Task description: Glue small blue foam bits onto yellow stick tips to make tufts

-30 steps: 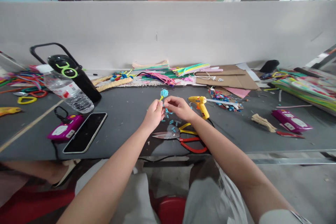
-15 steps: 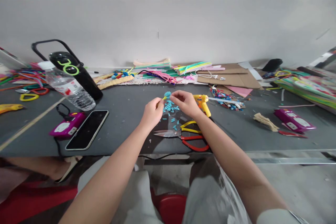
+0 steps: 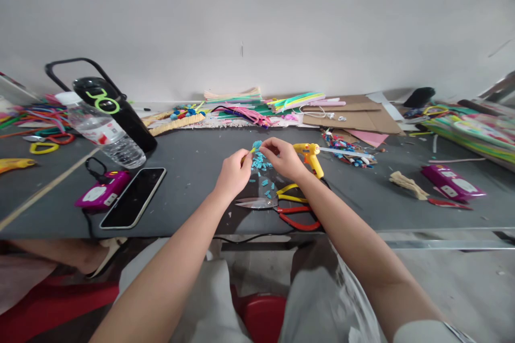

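Note:
In my left hand [image 3: 235,171], closed fingers hold a thin yellow stem with a fuzzy blue head [image 3: 257,144], which looks like pipe cleaner. My right hand [image 3: 280,158] is pinched right beside that head. Its fingertips seem to touch it, but anything between them is too small to make out. Short blue pieces [image 3: 264,183] lie scattered on the dark table below both hands. A yellow glue gun [image 3: 309,156] with a clear glue stick lies just right of my right hand. Nearer me are scissors [image 3: 257,203] with one yellow and one red handle, partly under my right forearm.
To the left are a phone [image 3: 133,198], a purple power box [image 3: 103,189], a water bottle [image 3: 115,139] and a black flask [image 3: 131,123]. Pipe cleaner bundles [image 3: 295,102] and cardboard [image 3: 354,115] line the back wall. Another purple box [image 3: 453,182] lies right. A person's leg [image 3: 80,258] shows lower left.
Both hands stay nearly in place at the blue head, with only slight finger movement. The whole view has shifted a little.

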`<action>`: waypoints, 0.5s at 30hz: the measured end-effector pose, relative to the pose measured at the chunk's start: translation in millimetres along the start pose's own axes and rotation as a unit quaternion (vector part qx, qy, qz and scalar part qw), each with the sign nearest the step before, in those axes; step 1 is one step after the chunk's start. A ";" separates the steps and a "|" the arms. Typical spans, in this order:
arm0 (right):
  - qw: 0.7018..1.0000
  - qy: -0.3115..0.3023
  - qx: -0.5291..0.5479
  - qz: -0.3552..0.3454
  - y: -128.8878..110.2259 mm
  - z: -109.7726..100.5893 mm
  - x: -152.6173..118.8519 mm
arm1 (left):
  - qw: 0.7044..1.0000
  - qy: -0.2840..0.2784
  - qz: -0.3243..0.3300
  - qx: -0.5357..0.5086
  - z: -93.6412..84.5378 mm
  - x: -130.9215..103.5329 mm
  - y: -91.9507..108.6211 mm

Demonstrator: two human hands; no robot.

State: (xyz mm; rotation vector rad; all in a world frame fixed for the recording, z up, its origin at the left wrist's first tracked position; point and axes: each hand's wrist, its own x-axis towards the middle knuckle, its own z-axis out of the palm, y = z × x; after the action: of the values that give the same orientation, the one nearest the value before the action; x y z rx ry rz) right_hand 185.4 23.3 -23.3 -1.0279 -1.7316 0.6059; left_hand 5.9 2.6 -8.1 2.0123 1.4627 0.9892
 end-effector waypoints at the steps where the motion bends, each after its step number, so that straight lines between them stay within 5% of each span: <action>1: 1.000 0.000 -0.003 0.001 -0.2 -0.2 0.0 | 1.000 -0.001 0.003 0.003 0.0 -0.2 0.1; 15: 1.000 0.005 -0.019 0.005 2.8 0.3 -0.4 | 0.999 -0.011 0.020 0.025 -0.7 -1.7 0.5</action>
State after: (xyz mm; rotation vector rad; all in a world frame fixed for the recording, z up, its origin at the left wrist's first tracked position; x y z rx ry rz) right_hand 186.3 24.5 -25.9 -1.0647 -1.7362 0.5758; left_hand 5.4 0.8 -7.9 2.0883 1.4536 0.9525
